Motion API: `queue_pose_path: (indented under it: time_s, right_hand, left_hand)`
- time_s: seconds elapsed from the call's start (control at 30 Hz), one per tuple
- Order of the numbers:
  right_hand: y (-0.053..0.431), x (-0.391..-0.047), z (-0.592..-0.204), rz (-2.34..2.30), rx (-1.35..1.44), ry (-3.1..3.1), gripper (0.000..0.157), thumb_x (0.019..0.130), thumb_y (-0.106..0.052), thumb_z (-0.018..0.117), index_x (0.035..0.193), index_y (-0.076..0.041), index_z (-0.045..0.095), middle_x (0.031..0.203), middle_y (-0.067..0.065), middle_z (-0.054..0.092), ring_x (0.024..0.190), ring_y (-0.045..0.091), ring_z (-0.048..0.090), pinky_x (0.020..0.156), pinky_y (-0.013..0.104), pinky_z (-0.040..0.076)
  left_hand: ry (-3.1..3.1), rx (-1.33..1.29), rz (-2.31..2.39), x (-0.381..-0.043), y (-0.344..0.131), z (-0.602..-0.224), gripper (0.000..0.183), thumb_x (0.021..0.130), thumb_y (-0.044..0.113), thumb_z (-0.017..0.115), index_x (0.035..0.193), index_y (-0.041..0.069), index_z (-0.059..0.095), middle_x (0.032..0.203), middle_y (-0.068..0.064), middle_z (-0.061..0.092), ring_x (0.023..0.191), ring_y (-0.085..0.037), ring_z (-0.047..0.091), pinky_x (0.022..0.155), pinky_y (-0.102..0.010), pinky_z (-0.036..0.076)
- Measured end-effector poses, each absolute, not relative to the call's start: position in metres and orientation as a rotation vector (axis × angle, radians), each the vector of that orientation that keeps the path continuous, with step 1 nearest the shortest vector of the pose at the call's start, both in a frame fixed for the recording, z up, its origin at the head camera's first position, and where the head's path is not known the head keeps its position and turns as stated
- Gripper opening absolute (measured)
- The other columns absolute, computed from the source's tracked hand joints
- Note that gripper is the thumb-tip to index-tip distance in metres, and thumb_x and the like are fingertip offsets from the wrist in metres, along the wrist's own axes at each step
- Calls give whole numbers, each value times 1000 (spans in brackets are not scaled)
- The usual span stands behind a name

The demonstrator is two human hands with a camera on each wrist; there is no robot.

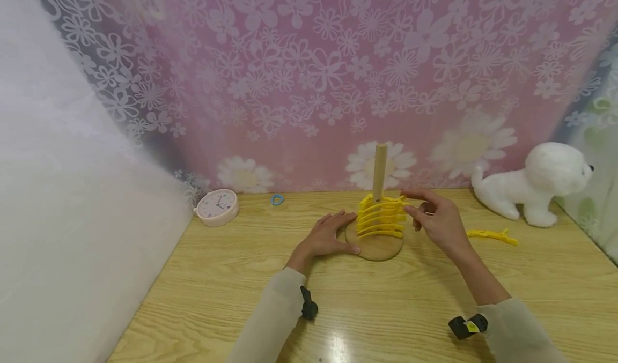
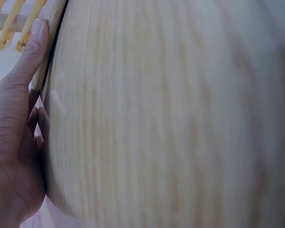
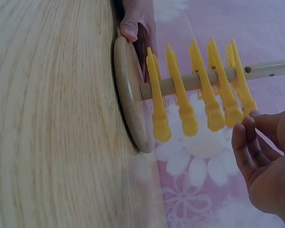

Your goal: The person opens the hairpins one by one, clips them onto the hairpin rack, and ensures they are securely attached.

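A round wooden base (image 1: 379,249) with an upright wooden post (image 1: 380,171) stands on the table. Several yellow plastic clips (image 3: 187,118) are clamped across the post, one above another. My left hand (image 1: 329,236) holds the left rim of the base; in the left wrist view its thumb (image 2: 35,40) lies over the edge. My right hand (image 1: 436,221) is at the right end of the topmost clip (image 3: 245,90), pinching it between thumb and fingertips. Above that clip the post is bare, with small holes in its side.
A loose yellow clip (image 1: 492,236) lies right of my right hand. Behind it sits a white plush dog (image 1: 536,183). A round pink clock (image 1: 218,207) and a small blue ring (image 1: 277,199) are at the back left. A flowered curtain (image 1: 328,84) hangs behind the table.
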State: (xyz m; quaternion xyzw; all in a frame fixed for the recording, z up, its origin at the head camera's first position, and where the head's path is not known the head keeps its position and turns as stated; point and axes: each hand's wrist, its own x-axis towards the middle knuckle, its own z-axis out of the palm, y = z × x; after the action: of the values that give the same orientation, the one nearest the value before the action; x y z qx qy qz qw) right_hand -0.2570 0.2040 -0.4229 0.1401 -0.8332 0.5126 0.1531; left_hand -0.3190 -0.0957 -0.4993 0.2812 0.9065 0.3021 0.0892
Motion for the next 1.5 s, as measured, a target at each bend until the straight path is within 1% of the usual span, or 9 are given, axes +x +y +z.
queue_pose_path:
  time_s: [0.17,0.23,0.47,0.6,0.7,0.97,1.17,1.33,1.5]
  right_hand:
    - [220,-251,-427,1485,392,-2390,36,102,-16,69,139,-12,67,77,7,71,62,25,65,50,30,53]
    - [231,-248,-430,1496,373,-2398,38,103,-17,69,140,-11,66,76,5,71,63,25,65,54,28,55]
    - [279,-236,-440,1605,228,-2359,39,103,-16,67,140,-2,63,111,-19,71,64,16,63,58,27,57]
    - [306,-233,-446,1618,193,-2332,39,103,-12,67,140,0,63,119,-20,68,64,12,63,57,24,57]
    - [325,-232,-450,1633,168,-2343,36,102,-11,68,138,-6,66,114,-21,69,65,11,65,57,22,57]
    - [358,-233,-462,1676,24,-2463,26,102,-19,69,122,-36,67,105,-37,62,70,8,69,60,23,59]
    - [374,-236,-470,1631,-42,-2527,30,103,-18,67,125,-38,62,104,-40,56,68,8,66,57,24,57]
    - [383,-231,-475,1663,-70,-2586,37,104,-15,66,130,-40,59,100,-34,57,64,11,63,53,28,55]
    - [391,-226,-481,1710,-80,-2617,40,103,-10,66,130,-39,61,102,-35,58,65,13,64,53,30,56]
  left_hand:
    - [2688,840,908,-319,-95,-501,94,85,59,80,164,33,35,170,5,30,159,-10,15,130,-43,6]
    - [2681,839,913,-319,-95,-502,95,85,59,80,164,33,35,170,6,30,159,-10,14,130,-43,6]
    - [2707,845,876,-321,-96,-501,96,84,60,80,164,32,35,170,5,30,159,-11,15,130,-42,6]
    - [2707,863,862,-323,-97,-498,96,85,59,80,164,29,35,170,5,30,160,-12,15,130,-42,6]
    - [2692,862,882,-321,-97,-495,96,85,57,81,164,28,35,170,4,30,160,-14,15,130,-43,6]
    - [2693,848,888,-319,-97,-496,96,85,58,81,164,28,35,170,3,30,160,-14,16,130,-42,6]
    - [2701,849,878,-321,-96,-495,97,85,59,80,164,30,34,171,3,28,160,-11,14,130,-41,6]
    - [2705,842,888,-321,-97,-497,96,85,60,80,164,32,34,171,3,28,160,-12,14,130,-42,6]
    - [2701,852,883,-320,-97,-498,95,85,60,80,164,32,35,171,3,28,160,-13,15,130,-42,6]
